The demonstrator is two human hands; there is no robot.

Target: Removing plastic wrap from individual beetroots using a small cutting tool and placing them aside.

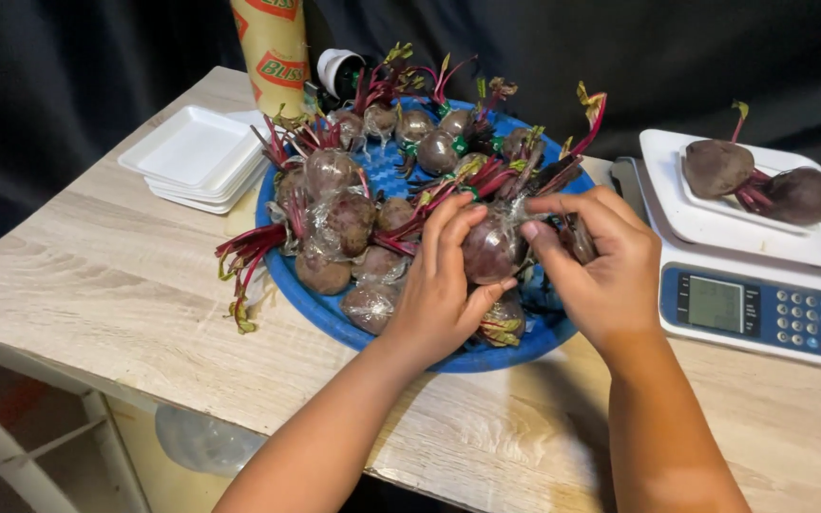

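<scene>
I see my left hand [439,285] and right hand [596,271] both bare, no gloves, rings or watch, forearms uncovered with no sleeve reaching into view, and short, plain fingernails without polish on every finger.

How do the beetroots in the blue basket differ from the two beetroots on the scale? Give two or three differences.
The beetroots in the blue basket are wrapped in clear film; the two on the scale are bare. The basket holds many, heaped together; the scale carries two on a white tray. The left hand and right hand hold one basket beetroot; the scale's lie untouched. All keep red stalks.
</scene>
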